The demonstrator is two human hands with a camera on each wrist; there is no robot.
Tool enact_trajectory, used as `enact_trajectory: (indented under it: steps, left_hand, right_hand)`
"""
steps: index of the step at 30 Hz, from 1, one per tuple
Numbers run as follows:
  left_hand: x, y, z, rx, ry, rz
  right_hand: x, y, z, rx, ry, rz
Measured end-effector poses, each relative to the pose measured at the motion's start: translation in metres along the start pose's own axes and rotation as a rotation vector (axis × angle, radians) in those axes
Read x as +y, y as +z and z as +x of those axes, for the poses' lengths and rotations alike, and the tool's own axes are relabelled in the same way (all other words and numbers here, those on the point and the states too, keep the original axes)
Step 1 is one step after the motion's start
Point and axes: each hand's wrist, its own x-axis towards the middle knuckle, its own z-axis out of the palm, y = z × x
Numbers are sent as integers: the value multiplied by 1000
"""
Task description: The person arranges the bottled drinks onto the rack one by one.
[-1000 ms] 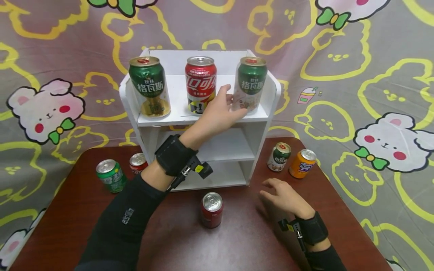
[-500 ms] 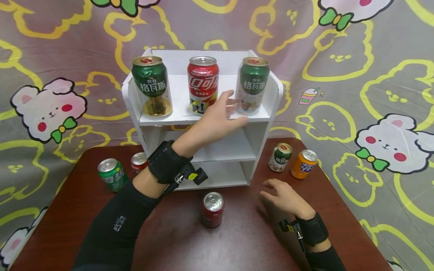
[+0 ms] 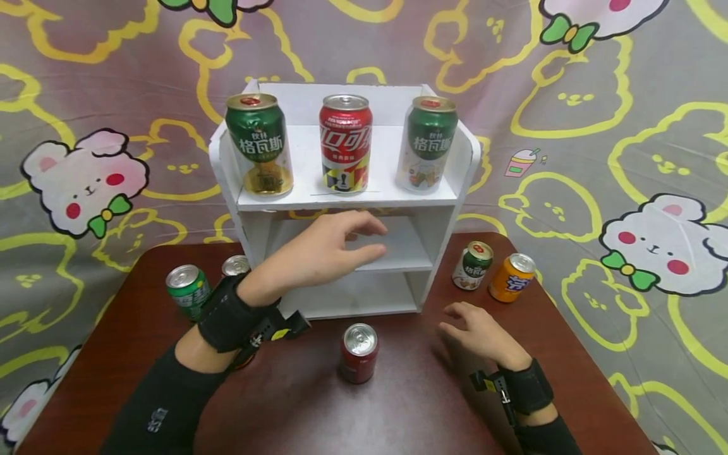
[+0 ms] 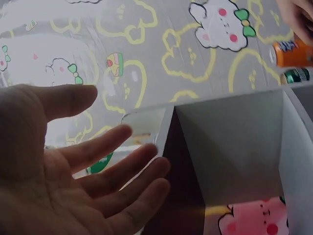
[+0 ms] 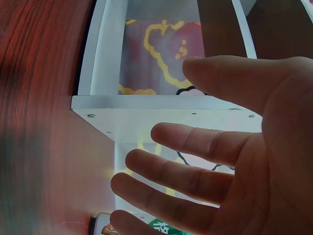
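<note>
My left hand (image 3: 327, 249) hangs in front of the white shelf unit (image 3: 347, 203), below its top board, with fingers spread and nothing held; the left wrist view shows its bare palm (image 4: 63, 196). On the top board stand a green and gold can (image 3: 260, 145), a red cola can (image 3: 344, 144) and a green and white can (image 3: 428, 145), all upright. My right hand (image 3: 480, 335) is low over the table's right side, fingers relaxed and holding nothing. A dark red can (image 3: 359, 354) stands on the table between the hands, before the shelf.
Right of the shelf stand a small green and white can (image 3: 473, 265) and an orange can (image 3: 512, 278). On the left are a green can (image 3: 189, 291) and another can (image 3: 236, 265), partly hidden by my left arm. A patterned cloth (image 3: 569, 126) hangs behind the table (image 3: 318, 404).
My left hand has come away from the green and white can on the top board, moving down and left. That can stays standing on the shelf. My right hand has barely moved.
</note>
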Motion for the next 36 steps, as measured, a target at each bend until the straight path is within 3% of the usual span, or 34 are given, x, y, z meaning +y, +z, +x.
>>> enact_trajectory:
  steps: [7,11,20,27,36]
  left_hand:
    - [-24,5,-36,15,-58,151]
    - [-41,13,-51,21,-103,187]
    - [-84,46,-83,90,-189,233]
    - [-104,62,-94,154,-238,321]
    - [-119,67,-106,184,-305,280]
  right_hand:
    - [3,-1,0,11,7,-3]
    - [5,-2,-2,30,12,-3]
    - [17,-5,-1,72,89,-35]
    - [24,-10,3,153,220,-48]
    - [33,-24,-3,264,336,-87]
